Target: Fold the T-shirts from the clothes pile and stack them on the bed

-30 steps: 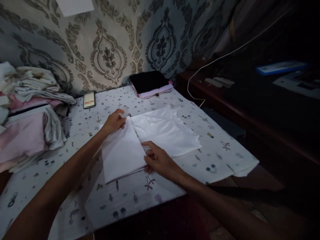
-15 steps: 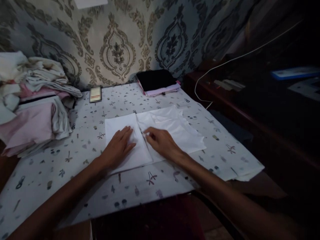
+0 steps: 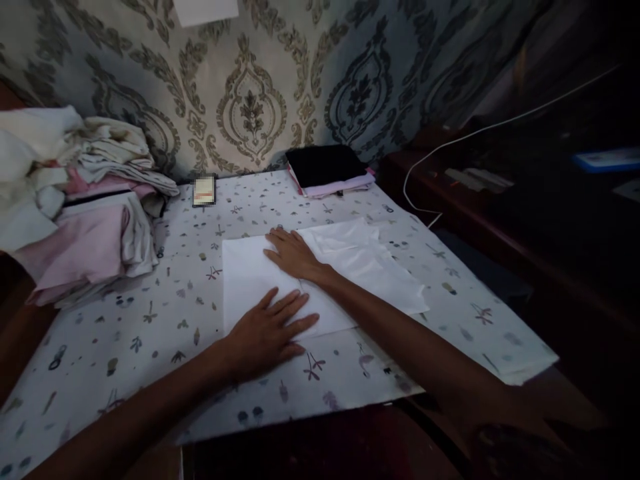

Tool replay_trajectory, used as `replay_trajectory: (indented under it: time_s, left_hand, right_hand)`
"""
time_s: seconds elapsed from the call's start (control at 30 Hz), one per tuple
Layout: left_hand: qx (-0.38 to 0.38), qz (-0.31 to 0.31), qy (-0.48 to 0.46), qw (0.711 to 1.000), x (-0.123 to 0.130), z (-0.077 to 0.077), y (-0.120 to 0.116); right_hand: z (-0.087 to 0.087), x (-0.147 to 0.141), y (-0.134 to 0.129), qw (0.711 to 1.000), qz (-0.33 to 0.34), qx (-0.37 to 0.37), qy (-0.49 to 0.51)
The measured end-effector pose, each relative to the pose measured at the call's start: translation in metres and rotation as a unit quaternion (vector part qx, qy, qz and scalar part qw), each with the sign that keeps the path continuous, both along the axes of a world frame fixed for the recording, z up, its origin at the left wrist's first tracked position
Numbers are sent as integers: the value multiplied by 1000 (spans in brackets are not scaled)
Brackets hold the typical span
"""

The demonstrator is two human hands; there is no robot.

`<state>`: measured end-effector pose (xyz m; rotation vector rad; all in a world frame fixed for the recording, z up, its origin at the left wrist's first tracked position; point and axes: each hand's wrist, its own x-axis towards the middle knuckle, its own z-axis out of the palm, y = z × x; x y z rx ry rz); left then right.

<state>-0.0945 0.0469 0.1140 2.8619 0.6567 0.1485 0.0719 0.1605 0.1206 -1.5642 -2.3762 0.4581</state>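
Note:
A white cloth garment (image 3: 245,280) lies partly folded on the patterned table cover, its left part flat and smooth, its right part wrinkled with an uneven edge. My left hand (image 3: 273,333) rests palm down at the near edge of the garment with its fingers spread. Farther back, my right hand (image 3: 293,253) lies flat on the cloth near its far edge, fingers stretched toward the left. Both hands press on the fabric and neither grips it. My right forearm crosses over part of the garment.
Piled clothes (image 3: 90,213) stand at the left. Against the patterned wall is a folded stack with a black top (image 3: 327,167). A small pixelated item (image 3: 204,191) sits at the back. A white cable (image 3: 450,140) hangs over dark furniture at right.
My right hand has opened and moved to the garment's far edge. My left hand has slid nearer and rightward, fingers spreading. The crease between the garment's two parts is now mostly covered or flattened.

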Motion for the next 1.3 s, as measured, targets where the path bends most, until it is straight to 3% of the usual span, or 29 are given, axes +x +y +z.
replay_trajectory:
  time_s: [0.13,0.27,0.33,0.4,0.47,0.53,0.7,0.87,0.97,1.07,1.17,1.23,1.3]
  left_hand:
    - [-15,-58,-5,998,-4,7,-5]
    - [-85,-91,-39,991,-19,15,-13]
    - [-115,-40,-83,989,-31,18,-11]
    - [-117,76,-148,979,-43,18,1]
    - [-98,201,-196,955,-53,15,23]
    - [-83,280,-192,937,-57,11,51]
    - [-58,310,-88,945,-60,-2,115]
    - [-36,363,-132,922,-66,-2,130]
    - [-98,416,-252,868,-68,3,116]
    - [-233,483,-379,754,-69,11,92]
    - [-340,511,-456,645,-71,23,69]
    - [-413,504,-456,606,-73,31,57]
    - [-504,479,-414,587,-73,39,49]
  right_hand:
    - [2,2,1,1000,4,1,-1]
    - [12,-1,-4,1000,-15,-14,11]
    - [19,-5,-11,999,-41,-13,25]
    - [23,-11,-19,998,-55,-6,32]
    - [23,-19,-28,998,-53,-9,26]
    - [18,-25,-34,998,-54,-16,7]
    - [5,-32,-41,997,-72,-3,-8]
    - [13,-19,-42,998,-52,-14,29]
    - [19,4,-42,996,-82,24,41]
    - [17,32,-41,991,-134,13,15]
    - [10,50,-40,990,-136,-29,-5]
    - [6,53,-41,990,-138,-25,9]
    - [4,50,-42,987,-151,-5,58]
